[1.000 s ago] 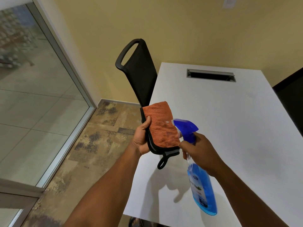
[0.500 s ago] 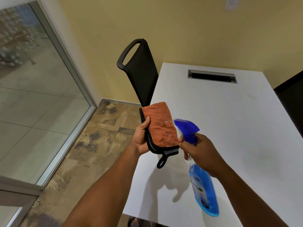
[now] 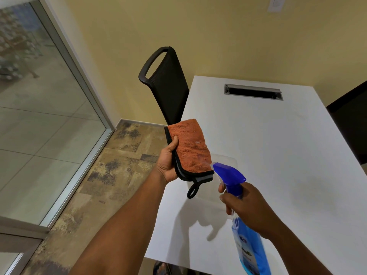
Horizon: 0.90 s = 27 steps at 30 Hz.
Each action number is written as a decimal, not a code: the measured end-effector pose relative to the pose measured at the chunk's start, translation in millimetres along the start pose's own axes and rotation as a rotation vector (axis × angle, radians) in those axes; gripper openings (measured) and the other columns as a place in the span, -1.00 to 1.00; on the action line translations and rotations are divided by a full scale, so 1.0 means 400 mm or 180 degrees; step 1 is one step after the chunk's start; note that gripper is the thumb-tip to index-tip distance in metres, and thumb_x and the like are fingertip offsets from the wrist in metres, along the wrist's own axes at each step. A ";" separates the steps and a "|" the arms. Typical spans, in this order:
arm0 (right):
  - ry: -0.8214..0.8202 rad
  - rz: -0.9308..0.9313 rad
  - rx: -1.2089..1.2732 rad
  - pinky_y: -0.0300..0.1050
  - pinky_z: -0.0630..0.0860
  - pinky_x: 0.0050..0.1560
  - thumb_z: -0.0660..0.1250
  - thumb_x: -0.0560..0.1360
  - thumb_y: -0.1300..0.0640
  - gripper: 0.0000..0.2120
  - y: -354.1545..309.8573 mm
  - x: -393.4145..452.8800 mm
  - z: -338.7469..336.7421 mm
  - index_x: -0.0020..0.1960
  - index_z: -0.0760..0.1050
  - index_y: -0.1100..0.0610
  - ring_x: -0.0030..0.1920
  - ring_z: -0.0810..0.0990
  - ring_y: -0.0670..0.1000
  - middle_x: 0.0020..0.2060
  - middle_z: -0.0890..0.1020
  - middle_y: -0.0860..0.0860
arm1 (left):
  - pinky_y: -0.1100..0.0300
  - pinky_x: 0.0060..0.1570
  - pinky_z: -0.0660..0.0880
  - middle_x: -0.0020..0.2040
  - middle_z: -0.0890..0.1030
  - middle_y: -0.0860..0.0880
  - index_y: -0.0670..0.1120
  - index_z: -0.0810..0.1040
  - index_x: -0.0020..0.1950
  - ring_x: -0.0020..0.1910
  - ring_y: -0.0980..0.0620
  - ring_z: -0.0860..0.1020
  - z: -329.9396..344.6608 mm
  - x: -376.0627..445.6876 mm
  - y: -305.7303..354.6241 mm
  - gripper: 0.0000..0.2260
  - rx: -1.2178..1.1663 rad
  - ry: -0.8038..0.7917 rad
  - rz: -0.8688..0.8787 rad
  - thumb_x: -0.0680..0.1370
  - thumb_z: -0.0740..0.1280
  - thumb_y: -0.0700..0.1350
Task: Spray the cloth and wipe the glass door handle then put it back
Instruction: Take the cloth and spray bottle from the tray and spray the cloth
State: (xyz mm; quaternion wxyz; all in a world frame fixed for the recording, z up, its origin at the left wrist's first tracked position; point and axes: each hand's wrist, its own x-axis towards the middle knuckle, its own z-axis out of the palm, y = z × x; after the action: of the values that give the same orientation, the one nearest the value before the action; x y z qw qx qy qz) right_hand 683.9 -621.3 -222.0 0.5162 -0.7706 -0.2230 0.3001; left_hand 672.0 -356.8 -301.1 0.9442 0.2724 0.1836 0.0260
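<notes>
Both forearms bare, no sleeves in view. Left hand (image 3: 167, 165) and right hand (image 3: 246, 207): no gloves, rings, watch or wristbands visible. Near bottom edge, toes in what looks like a dark sandal (image 3: 161, 268), partly hidden.

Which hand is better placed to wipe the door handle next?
Left. The left hand already grips the folded orange microfibre cloth nearest the glass wall; the right hand holds the blue spray bottle.
</notes>
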 end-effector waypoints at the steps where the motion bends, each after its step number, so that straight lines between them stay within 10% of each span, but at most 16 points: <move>1: 0.0002 0.0014 -0.0005 -0.29 0.54 -0.28 0.38 0.51 0.35 -0.84 0.003 -0.003 -0.004 0.02 0.55 0.13 -0.36 0.60 -0.12 -0.40 0.61 -0.12 | -0.29 0.27 0.51 0.37 0.56 -0.30 -0.20 0.64 0.33 0.36 -0.31 0.54 0.000 -0.001 0.000 -0.50 0.0011 -0.0003 -0.0004 0.66 0.25 0.17; 27: 0.0442 -0.0090 0.0007 -0.21 0.54 -0.26 0.34 0.55 0.22 -0.96 -0.062 0.089 -0.043 -0.04 0.53 0.10 -0.38 0.60 -0.05 -0.37 0.61 0.03 | -0.28 0.36 0.44 0.40 0.54 -0.29 -0.21 0.60 0.38 0.41 -0.30 0.50 0.000 -0.040 -0.037 -0.50 0.0132 -0.0070 -0.0171 0.66 0.25 0.16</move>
State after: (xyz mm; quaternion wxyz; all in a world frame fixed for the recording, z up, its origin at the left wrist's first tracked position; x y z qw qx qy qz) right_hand 720.7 -600.3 -202.1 0.5354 -0.7858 -0.1972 0.2388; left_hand 656.5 -371.9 -303.5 0.9407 0.2871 0.1809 -0.0062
